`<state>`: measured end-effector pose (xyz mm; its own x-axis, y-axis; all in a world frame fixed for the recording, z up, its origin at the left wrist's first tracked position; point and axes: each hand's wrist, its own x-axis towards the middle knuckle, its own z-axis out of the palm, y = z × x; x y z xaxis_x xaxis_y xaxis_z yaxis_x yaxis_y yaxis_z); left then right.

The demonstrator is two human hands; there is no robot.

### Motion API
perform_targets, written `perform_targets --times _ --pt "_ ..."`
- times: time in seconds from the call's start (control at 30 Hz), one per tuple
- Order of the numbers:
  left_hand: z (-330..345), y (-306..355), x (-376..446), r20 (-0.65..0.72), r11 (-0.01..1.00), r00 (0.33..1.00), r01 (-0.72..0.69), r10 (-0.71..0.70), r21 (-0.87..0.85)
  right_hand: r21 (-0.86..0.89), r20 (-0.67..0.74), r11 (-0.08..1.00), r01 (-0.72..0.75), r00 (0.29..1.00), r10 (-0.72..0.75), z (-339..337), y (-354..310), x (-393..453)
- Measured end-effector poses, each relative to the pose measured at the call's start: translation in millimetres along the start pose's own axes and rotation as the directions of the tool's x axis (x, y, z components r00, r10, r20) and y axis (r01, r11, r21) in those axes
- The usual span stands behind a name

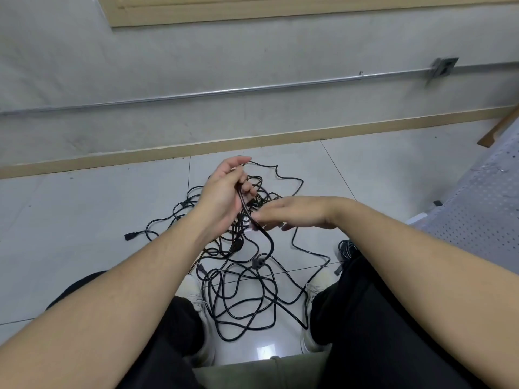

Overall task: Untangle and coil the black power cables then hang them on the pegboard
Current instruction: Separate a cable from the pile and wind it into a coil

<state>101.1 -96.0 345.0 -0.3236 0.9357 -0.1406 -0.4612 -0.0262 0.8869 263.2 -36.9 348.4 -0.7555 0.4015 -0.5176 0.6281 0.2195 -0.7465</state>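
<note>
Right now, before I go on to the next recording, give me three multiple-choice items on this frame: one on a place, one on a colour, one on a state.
1. Where does the tangled pile of cables lie?
A. On a table
B. On the tiled floor, between the shoes
C. Hung on the wall

2. What colour are the cables?
A. White
B. Orange
C. Black

3. What is the left hand doing?
A. Gripping a cable strand, lifted off the pile
B. Resting flat on the floor
C. Hanging idle, holding nothing

Answers:
1 B: the loops spread over the tiles in front of the knees.
2 C: every strand is black.
3 A: its fingers curl round the strand, while the right hand reaches to it with straight fingers.
</note>
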Motion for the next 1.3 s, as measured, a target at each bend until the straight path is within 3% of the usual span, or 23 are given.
perform_targets --times 0.13,0.2,0.3,0.37,0.4,0.5,0.53,0.7,0.77,0.87,1.07,1.2,1.3 --pt "-6.8 3.0 2.5 -0.113 1.0 0.994 -0.01 0.008 -0.01 -0.047 -0.08 0.998 0.046 0.996 -0.049 -1.2 2.6 1.1" --pt "-13.7 3.6 3.7 -0.165 0.989 0.986 -0.008 0.032 0.149 -0.026 -0.213 0.995 0.097 0.972 -0.1 -5.8 1.9 -1.0" --pt "-25.6 5.1 8.7 -0.214 0.874 0.973 0.028 0.088 0.486 0.088 -0.46 0.968 0.236 0.871 -0.171 -12.2 -0.6 -5.8" --pt "-30.6 7.9 9.2 -0.19 0.819 0.982 0.093 0.02 0.567 0.169 -0.567 0.93 0.327 0.804 -0.18 -16.1 -1.9 -9.2" --pt "-31.5 9.8 6.9 -0.145 0.751 0.989 0.12 -0.033 0.649 0.175 -0.592 0.92 0.35 0.784 -0.186 -17.6 -2.4 -11.1" --pt "-26.2 14.3 -4.6 -0.025 0.383 0.98 0.101 -0.198 0.918 0.145 -0.61 0.921 0.361 0.766 -0.204 -17.9 -1.2 -11.3" --pt "-22.3 14.5 -7.7 -0.005 0.328 0.973 0.082 -0.231 0.941 0.139 -0.619 0.924 0.355 0.76 -0.199 -17.3 -1.1 -9.9" --pt "-12.8 11.7 -10.6 0.238 0.307 0.948 -0.167 -0.211 0.937 0.159 -0.7 0.93 0.33 0.703 -0.13 -18.0 -4.5 -2.9" --pt "-14.5 8.7 -9.3 0.308 0.318 0.938 -0.245 -0.162 0.916 0.202 -0.697 0.94 0.275 0.714 -0.059 -19.8 -4.7 -3.3" --pt "-19.3 6.5 -5.6 0.3 0.356 0.949 -0.25 -0.093 0.9 0.288 -0.649 0.941 0.18 0.759 0.054 -22.8 -4.5 -7.0" --pt "-17.6 5.4 -0.6 0.287 0.428 0.957 -0.241 -0.045 0.871 0.483 -0.661 0.784 0.39 0.749 0.035 -33.6 -7.4 -14.2" --pt "-9.3 4.8 -5.7 0.293 0.388 0.948 -0.224 -0.128 0.894 0.527 -0.685 0.744 0.41 0.723 0.087 -33.3 -5.9 -10.4" --pt "-4.0 -0.2 -7.3 0.324 0.378 0.937 -0.254 -0.132 0.89 0.631 -0.661 0.601 0.491 0.746 0.083 -28.4 -10.3 -3.8"
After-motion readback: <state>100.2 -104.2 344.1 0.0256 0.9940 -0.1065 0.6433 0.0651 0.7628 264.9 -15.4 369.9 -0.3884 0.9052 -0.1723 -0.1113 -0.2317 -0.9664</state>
